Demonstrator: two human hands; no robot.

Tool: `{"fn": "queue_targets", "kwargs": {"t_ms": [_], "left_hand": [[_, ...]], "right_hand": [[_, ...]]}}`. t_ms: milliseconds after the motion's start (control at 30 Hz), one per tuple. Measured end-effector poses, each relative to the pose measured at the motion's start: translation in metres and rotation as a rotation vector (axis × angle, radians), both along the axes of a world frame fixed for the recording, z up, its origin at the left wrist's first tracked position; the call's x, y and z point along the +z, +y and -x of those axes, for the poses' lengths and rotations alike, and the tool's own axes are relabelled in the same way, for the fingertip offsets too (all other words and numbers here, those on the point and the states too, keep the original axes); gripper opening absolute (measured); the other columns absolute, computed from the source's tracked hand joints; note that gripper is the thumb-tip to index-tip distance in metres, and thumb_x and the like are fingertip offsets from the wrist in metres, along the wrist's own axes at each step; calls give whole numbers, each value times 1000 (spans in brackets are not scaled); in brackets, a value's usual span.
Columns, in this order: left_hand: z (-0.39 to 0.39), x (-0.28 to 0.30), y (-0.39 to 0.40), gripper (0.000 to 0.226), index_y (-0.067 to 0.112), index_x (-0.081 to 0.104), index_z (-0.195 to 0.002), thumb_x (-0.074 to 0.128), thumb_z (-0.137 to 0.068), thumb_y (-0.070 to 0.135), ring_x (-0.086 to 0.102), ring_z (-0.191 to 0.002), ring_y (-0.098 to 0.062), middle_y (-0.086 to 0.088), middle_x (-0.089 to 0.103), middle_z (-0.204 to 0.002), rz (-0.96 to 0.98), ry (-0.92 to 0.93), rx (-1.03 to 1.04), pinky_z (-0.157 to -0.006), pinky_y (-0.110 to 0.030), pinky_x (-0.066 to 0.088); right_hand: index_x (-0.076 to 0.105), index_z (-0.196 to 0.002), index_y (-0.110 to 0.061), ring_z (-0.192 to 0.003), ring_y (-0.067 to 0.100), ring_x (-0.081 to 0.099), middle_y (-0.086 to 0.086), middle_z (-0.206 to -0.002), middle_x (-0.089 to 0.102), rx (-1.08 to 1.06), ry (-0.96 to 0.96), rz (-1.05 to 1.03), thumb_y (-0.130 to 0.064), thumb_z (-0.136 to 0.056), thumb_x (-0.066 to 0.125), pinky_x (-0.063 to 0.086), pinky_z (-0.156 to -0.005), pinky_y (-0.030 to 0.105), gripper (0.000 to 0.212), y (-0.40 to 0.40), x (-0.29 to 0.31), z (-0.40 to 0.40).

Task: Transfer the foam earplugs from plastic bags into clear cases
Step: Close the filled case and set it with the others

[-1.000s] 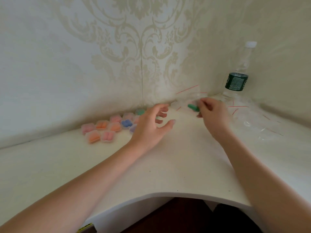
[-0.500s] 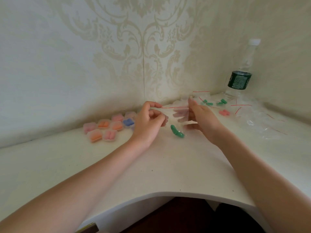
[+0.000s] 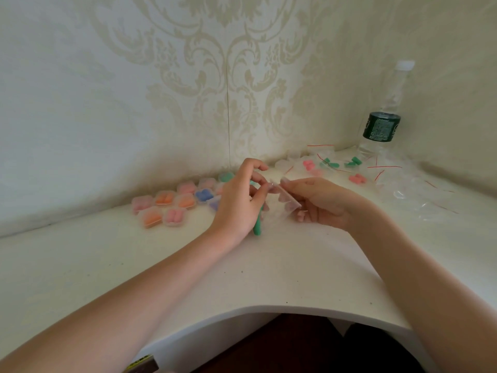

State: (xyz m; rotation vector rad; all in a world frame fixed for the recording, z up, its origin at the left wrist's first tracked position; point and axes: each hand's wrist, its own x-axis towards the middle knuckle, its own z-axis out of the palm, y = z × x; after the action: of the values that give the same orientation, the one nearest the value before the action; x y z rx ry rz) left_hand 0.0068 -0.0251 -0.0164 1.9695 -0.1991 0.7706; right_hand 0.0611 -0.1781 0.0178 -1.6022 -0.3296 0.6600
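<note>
White desk point(image 3: 269, 265), both hands point(image 3: 236, 203) on bag point(image 3: 282, 203)

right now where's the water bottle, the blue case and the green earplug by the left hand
water bottle point(image 3: 381, 127), head view, on its dark green label
blue case point(image 3: 204, 195), head view, on the blue plugs inside it
green earplug point(image 3: 258, 226), head view, on its lower end below the left hand point(image 3: 236, 203)

Clear plastic bag point(image 3: 282, 204) pinched between both hands, green foam earplugs point(image 3: 258, 224) hanging inside.
</note>
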Motion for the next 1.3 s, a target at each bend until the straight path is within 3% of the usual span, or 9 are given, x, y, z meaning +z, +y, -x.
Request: {"fn": "queue_targets", "kwargs": {"t_ms": [67, 233, 367, 500, 633, 767, 967, 1133, 1300], "left_hand": [[0, 0, 0, 23, 20, 45, -102, 58, -91, 5, 58, -50, -6, 3, 56, -81, -3, -6, 2, -52, -18, 44], [-2, 0, 2, 21, 19, 47, -100, 61, -90, 8, 59, -51, -8, 0, 57, -82, 11, 7, 38, -55, -25, 48], [-4, -1, 2, 19, 20, 48, -98, 62, -90, 10, 60, -51, -9, 0, 57, -80, 26, 23, 54, -56, -28, 49], [-8, -4, 9, 14, 20, 52, -94, 64, -89, 13, 62, -56, -14, -7, 63, -75, 40, 73, 80, -59, -28, 50], [-8, -2, 17, 11, 15, 54, -86, 64, -89, 13, 52, -53, -12, -13, 62, -76, 68, 76, 179, -48, -15, 42], [0, 6, 15, 16, 15, 54, -79, 63, -91, 21, 58, -58, -18, -4, 61, -68, 46, -75, 231, -52, -30, 49], [13, 14, -9, 24, 1, 62, -76, 64, -90, 21, 70, -61, -17, -10, 67, -66, 224, -75, 42, -62, -42, 58], [9, 19, -12, 22, -7, 64, -86, 64, -90, 14, 71, -68, -19, -17, 70, -75, 584, 51, -10, -67, -28, 59], [7, 16, -9, 11, 8, 66, -79, 63, -89, 3, 70, -70, -17, -7, 70, -73, 575, 31, 23, -70, -27, 58]], "right_hand": [[70, -95, -9, -51, 6, 54, -1, -69, 64, 14, 44, -8, -31, -91, 58, 45, -45, 18, 25, -2, 1, -1], [68, -97, -3, -42, 6, 52, 4, -66, 63, 46, 102, -22, -5, -92, 55, 49, -46, 15, 14, -3, 2, 0], [68, -92, -4, -48, 7, 59, 4, -67, 62, -13, 90, -31, -8, -92, 57, 49, -45, 19, 11, -2, 1, -1], [59, -85, -10, -56, 9, 65, 2, -78, 65, -249, 37, -22, -10, -92, 56, 52, -54, 25, 8, -2, 2, -7], [54, -91, -11, -63, 11, 69, 4, -95, 70, -374, 11, -94, -10, -94, 51, 56, -71, 34, 5, -10, 4, -12], [59, -92, -9, -67, 11, 65, 5, -91, 67, -409, -239, -102, -14, -91, 62, 57, -60, 25, 6, -6, 2, -6], [58, -74, -12, -74, 3, 56, -4, -75, 59, -361, -1185, 9, -3, -81, 68, 49, -65, 19, 15, 17, -6, 16], [64, -76, -3, -78, 3, 51, 0, -85, 56, -380, -1436, 13, -1, -79, 70, 42, -66, 12, 7, 19, -12, 14], [71, -82, -11, -82, 9, 51, -2, -90, 61, -342, -1460, 136, -15, -80, 72, 43, -66, 26, 4, 20, -18, 10]]}}
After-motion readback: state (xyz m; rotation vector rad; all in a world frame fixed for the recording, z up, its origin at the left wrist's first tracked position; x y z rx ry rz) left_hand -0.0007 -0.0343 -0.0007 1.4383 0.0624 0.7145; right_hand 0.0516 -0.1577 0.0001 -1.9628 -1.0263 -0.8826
